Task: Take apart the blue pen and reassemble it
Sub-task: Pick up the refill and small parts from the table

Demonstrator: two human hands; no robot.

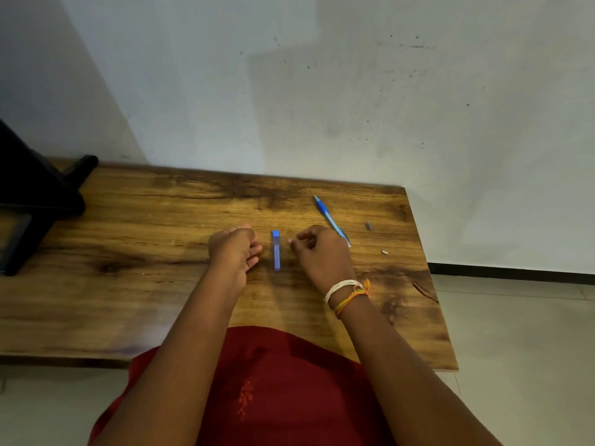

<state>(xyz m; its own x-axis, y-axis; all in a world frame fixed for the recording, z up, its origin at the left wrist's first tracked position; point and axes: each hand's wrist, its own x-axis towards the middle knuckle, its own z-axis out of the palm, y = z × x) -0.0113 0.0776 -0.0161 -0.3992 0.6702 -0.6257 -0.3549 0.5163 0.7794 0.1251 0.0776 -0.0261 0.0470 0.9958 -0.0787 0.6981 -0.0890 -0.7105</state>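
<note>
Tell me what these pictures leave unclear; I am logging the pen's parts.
- Right hand: curled fingers hide whether it pinches anything.
- Left hand: fist hides its palm.
- Blue pen: rear end behind the right hand.
- Two small bits and: too small to identify.
- Blue tube: contents blurred.

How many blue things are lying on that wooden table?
2. A blue pen lies slanted beyond the right hand; a small blue case lies between both hands. The curled fingers could hide something tiny.
</note>
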